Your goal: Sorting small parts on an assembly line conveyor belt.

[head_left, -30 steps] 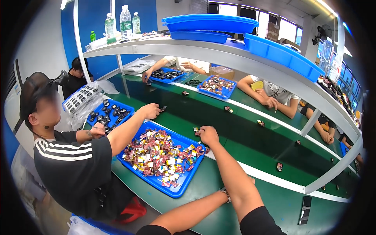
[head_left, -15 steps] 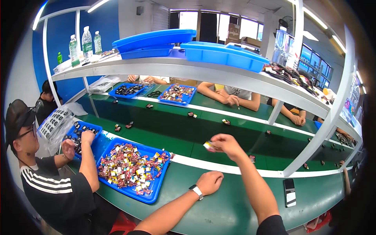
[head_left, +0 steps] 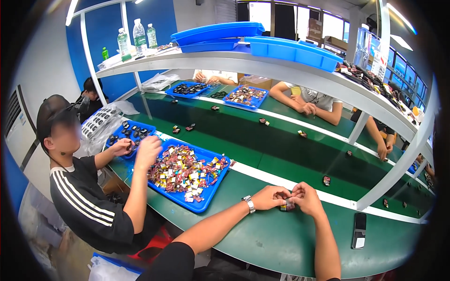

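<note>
One green tabletop (head_left: 262,243), one blue tray (head_left: 214,189), left hand (head_left: 268,197) and right hand (head_left: 308,200) meeting on one small part (head_left: 286,205).
Heaped with loose pieces (head_left: 180,173), the tray lies to the left, apart from the hands. Both hands come together over the tabletop, the fingers of each bent in and gripping the part between them; a phone (head_left: 359,230) lies to the right. Yellowish and reddish, the part is mostly hidden by fingertips. For good handling, hands low and steady over the tabletop would let a slipped part land close by. It looks thin, so a light, even pinch seems wiser than a hard squeeze; tilting one fingertip aside would show more of its surface.
</note>
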A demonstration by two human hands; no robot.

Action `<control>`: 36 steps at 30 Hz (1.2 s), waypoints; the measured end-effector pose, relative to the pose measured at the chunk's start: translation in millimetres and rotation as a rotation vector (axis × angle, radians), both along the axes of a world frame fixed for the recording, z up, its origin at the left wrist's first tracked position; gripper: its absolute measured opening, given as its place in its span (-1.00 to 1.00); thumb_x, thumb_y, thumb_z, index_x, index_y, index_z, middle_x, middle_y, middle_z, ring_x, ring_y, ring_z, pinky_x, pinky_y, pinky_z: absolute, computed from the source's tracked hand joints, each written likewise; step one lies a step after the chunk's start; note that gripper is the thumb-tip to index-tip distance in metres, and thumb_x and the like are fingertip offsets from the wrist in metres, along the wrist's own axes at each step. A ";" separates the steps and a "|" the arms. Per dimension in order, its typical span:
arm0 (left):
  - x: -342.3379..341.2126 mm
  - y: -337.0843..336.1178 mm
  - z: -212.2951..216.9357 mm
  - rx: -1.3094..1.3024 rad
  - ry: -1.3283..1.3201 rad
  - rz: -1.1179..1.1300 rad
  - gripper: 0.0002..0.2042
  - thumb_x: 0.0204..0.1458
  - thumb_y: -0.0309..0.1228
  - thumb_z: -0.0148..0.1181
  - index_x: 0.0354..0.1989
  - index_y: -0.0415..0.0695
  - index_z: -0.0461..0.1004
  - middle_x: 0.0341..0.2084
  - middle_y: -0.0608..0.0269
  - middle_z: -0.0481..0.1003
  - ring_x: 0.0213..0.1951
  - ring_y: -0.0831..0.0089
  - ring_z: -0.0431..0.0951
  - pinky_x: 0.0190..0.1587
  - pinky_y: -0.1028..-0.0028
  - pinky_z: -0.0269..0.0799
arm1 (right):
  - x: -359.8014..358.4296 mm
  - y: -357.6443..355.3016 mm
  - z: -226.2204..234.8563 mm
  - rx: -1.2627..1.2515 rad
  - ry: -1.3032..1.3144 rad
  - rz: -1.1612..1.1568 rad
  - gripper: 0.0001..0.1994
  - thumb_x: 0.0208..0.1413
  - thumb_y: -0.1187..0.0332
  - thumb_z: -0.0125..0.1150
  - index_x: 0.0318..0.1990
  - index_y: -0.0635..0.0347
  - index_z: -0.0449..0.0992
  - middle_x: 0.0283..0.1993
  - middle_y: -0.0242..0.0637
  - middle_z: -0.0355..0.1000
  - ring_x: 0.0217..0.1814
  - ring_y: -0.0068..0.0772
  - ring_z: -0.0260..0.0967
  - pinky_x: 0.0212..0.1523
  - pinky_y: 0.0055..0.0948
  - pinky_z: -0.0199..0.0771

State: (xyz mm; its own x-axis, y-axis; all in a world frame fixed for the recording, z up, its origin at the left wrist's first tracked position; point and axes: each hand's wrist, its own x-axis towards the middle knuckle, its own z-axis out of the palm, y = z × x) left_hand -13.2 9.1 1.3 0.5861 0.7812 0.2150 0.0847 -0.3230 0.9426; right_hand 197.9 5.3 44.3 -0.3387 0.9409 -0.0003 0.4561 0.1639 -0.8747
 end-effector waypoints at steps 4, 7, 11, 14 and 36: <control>-1.5 0.0 -3.5 -0.159 -0.162 0.097 -0.66 0.05 -0.62 0.12 0.04 -0.22 0.41 -0.25 0.26 0.43 -0.30 0.57 0.56 -0.25 0.55 0.53 | -9.9 5.1 -12.0 0.007 0.222 -0.073 -0.79 0.03 0.56 0.24 -0.18 0.31 0.41 -0.28 -0.29 0.46 -0.34 -0.59 0.42 -0.27 -0.54 0.50; -1.5 0.6 -4.7 -0.259 -0.272 0.167 -0.61 0.03 -0.66 0.09 0.09 -0.22 0.39 -0.25 0.28 0.36 -0.33 0.57 0.56 -0.24 0.53 0.55 | -15.1 -2.8 -27.9 -0.051 0.458 -0.195 -0.84 0.15 0.51 0.14 -0.13 0.32 0.40 -0.24 -0.27 0.45 -0.30 -0.55 0.44 -0.25 -0.54 0.49; -0.2 3.7 -2.4 -0.312 -0.340 0.178 -0.57 0.04 -0.68 0.02 0.14 -0.21 0.37 -0.19 0.18 0.47 -0.32 0.53 0.57 -0.20 0.52 0.56 | -19.9 -10.6 -51.2 0.017 0.471 -0.190 -0.82 0.25 0.46 0.02 -0.05 0.33 0.39 -0.19 -0.23 0.45 -0.24 -0.49 0.46 -0.22 -0.54 0.49; 10.7 6.3 -5.0 -0.348 -0.362 0.160 -0.62 0.08 -0.67 -0.02 0.11 -0.25 0.36 -0.13 0.11 0.49 -0.27 0.45 0.59 -0.14 0.46 0.58 | -19.3 -7.4 -59.9 0.066 0.457 -0.203 -0.81 0.22 0.49 0.07 -0.05 0.35 0.40 -0.18 -0.23 0.46 -0.20 -0.49 0.46 -0.20 -0.51 0.50; -2.7 2.6 10.1 -0.507 -0.253 0.074 -0.71 0.24 -0.53 -0.07 0.13 -0.18 0.27 -0.04 0.07 0.46 -0.02 0.36 0.51 0.06 0.36 0.53 | -29.1 -14.4 -31.8 0.826 -0.015 -0.247 -0.84 -0.05 0.59 0.29 -0.28 0.19 0.55 -0.21 -0.29 0.46 -0.25 -0.34 0.44 -0.28 -0.42 0.50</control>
State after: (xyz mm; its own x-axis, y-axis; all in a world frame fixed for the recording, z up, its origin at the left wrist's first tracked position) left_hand -15.9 11.7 11.4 0.5051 0.8601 -0.0707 -0.1583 0.1728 0.9722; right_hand 168.8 -9.1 12.5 -0.1297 0.6882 0.7138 0.5731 0.6395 -0.5125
